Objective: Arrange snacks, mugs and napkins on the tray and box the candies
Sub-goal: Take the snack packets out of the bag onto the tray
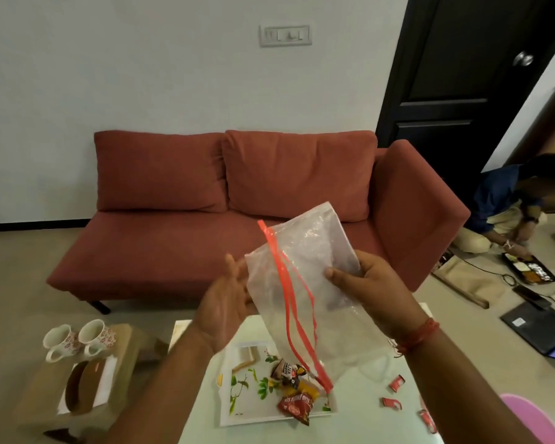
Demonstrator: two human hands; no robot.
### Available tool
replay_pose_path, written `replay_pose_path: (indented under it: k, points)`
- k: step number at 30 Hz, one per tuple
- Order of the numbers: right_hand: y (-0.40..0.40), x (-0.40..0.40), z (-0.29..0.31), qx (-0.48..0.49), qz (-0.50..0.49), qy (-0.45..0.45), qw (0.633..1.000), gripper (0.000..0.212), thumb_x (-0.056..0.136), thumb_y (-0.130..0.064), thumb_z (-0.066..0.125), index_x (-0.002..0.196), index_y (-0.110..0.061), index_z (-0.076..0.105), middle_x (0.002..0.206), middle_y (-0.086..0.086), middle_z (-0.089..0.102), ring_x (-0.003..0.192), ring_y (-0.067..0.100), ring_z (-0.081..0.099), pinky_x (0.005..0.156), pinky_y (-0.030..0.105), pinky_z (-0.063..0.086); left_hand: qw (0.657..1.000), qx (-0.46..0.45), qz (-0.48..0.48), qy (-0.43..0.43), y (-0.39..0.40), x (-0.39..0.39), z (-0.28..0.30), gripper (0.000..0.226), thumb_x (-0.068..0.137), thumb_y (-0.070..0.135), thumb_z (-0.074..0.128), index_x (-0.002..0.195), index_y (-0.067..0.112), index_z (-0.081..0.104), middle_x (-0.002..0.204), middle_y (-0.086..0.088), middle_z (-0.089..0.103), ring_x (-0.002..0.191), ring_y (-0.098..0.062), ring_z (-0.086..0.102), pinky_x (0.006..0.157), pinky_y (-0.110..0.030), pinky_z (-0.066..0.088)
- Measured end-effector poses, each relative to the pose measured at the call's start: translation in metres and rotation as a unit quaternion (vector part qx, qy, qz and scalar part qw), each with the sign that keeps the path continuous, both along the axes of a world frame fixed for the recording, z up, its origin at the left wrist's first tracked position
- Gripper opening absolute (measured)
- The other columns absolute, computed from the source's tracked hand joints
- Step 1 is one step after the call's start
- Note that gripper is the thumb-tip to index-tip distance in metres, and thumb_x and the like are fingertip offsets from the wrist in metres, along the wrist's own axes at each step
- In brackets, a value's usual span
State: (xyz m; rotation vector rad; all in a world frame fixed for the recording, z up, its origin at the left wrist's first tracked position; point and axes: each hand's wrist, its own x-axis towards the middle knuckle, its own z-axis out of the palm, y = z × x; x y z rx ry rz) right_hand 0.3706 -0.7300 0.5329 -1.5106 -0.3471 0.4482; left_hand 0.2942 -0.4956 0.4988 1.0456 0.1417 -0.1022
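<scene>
My right hand (362, 280) grips a clear zip bag (305, 267) with a red seal strip, held up over the table with its open mouth hanging down. My left hand (228, 296) is open, fingers spread, touching the bag's left edge. Below, a white floral tray (237, 398) lies on the table with several snack packets (293, 389) on it. Small red candies (397, 382) are scattered on the table to the right. Two floral mugs (77, 339) and white napkins (104, 384) under a brown holder sit on a low stool at left.
A pink round object (532, 418) sits at the table's right corner. A red sofa (237, 203) stands behind the table. At the far right a person (507, 206) crouches on the floor among a food tray, cables and a laptop (539, 328).
</scene>
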Motion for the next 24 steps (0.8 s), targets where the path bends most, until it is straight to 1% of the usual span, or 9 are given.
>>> replay_pose_path:
  k: [2,5,7,10,12,15,18,20,24]
  points:
    - [0.005,-0.003,-0.006,-0.029,-0.075,-0.013,0.997,0.010,0.088,-0.010,0.069,0.097,-0.014,0.071,0.092,0.009,0.076,0.088,0.036,0.072,0.073,0.054,0.060,0.999,0.035,-0.033,0.023,-0.019,-0.010,-0.015,0.081,0.083,0.075,0.039,0.146,0.024,0.042,0.145,-0.011,0.052,0.135,-0.035,0.046,0.114,-0.062,0.026]
    - [0.008,-0.006,-0.016,-0.154,-0.142,-0.106,0.972,0.009,0.088,-0.015,0.068,0.085,-0.024,0.068,0.074,-0.007,0.070,0.071,0.013,0.069,0.066,0.046,0.062,0.988,0.151,-0.010,0.041,-0.050,-0.017,-0.013,0.105,0.060,0.090,0.051,0.148,0.036,0.030,0.146,0.006,0.051,0.134,-0.018,0.048,0.113,-0.048,0.035]
    - [0.010,-0.013,-0.019,-0.192,-0.162,-0.161,0.954,0.011,0.088,-0.016,0.066,0.085,-0.026,0.065,0.071,-0.011,0.066,0.066,0.008,0.065,0.063,0.039,0.061,0.971,0.228,0.029,0.059,-0.066,-0.014,-0.003,0.110,0.056,0.087,0.060,0.148,0.040,0.023,0.143,0.013,0.049,0.132,-0.014,0.048,0.104,-0.036,0.042]
    - [0.010,-0.019,-0.021,-0.193,-0.153,-0.199,0.949,0.010,0.090,-0.016,0.064,0.089,-0.026,0.064,0.072,-0.011,0.066,0.064,0.008,0.066,0.057,0.028,0.057,0.937,0.323,0.070,0.116,-0.082,-0.008,0.005,0.094,0.068,0.068,0.069,0.144,0.035,0.026,0.133,0.013,0.052,0.120,-0.013,0.055,0.089,-0.029,0.048]
    - [0.006,-0.018,-0.020,-0.178,-0.125,-0.174,0.961,0.007,0.091,-0.018,0.064,0.092,-0.025,0.064,0.073,-0.011,0.067,0.062,0.005,0.065,0.052,0.019,0.052,0.936,0.314,0.112,0.113,-0.084,-0.006,0.006,0.062,0.078,0.050,0.073,0.130,0.035,0.044,0.119,0.015,0.062,0.104,-0.006,0.063,0.079,-0.023,0.052]
    - [-0.011,-0.011,-0.016,-0.151,-0.092,-0.093,0.980,0.008,0.094,-0.019,0.062,0.095,-0.022,0.068,0.079,-0.006,0.071,0.069,0.007,0.066,0.058,0.024,0.054,0.948,0.261,0.157,0.094,-0.076,-0.002,0.005,0.027,0.087,0.025,0.070,0.113,0.030,0.063,0.102,0.003,0.073,0.091,-0.016,0.071,0.074,-0.038,0.061]
    - [-0.035,-0.005,-0.013,-0.091,-0.024,0.015,0.995,0.020,0.097,-0.009,0.054,0.105,-0.018,0.070,0.085,0.005,0.072,0.069,0.023,0.068,0.056,0.039,0.058,0.956,0.236,0.160,0.072,-0.071,-0.004,0.010,0.021,0.092,0.013,0.063,0.108,0.027,0.064,0.098,-0.013,0.070,0.084,-0.025,0.069,0.064,-0.038,0.062]
    - [-0.049,-0.002,-0.012,-0.059,0.031,0.033,0.997,0.020,0.097,-0.003,0.052,0.108,-0.009,0.067,0.076,0.009,0.066,0.059,0.026,0.063,0.047,0.035,0.053,0.959,0.227,0.160,0.056,-0.071,-0.004,0.013,0.021,0.092,0.012,0.062,0.106,0.028,0.065,0.100,-0.013,0.070,0.085,-0.029,0.068,0.061,-0.035,0.061]
    - [-0.061,0.004,-0.012,0.006,0.062,0.050,0.997,0.020,0.096,0.002,0.048,0.099,0.001,0.068,0.076,0.023,0.059,0.049,0.025,0.056,0.039,0.029,0.046,0.968,0.210,0.138,0.024,-0.075,-0.002,0.019,0.028,0.090,0.002,0.062,0.099,0.027,0.073,0.093,-0.005,0.075,0.081,-0.027,0.070,0.057,-0.035,0.059]
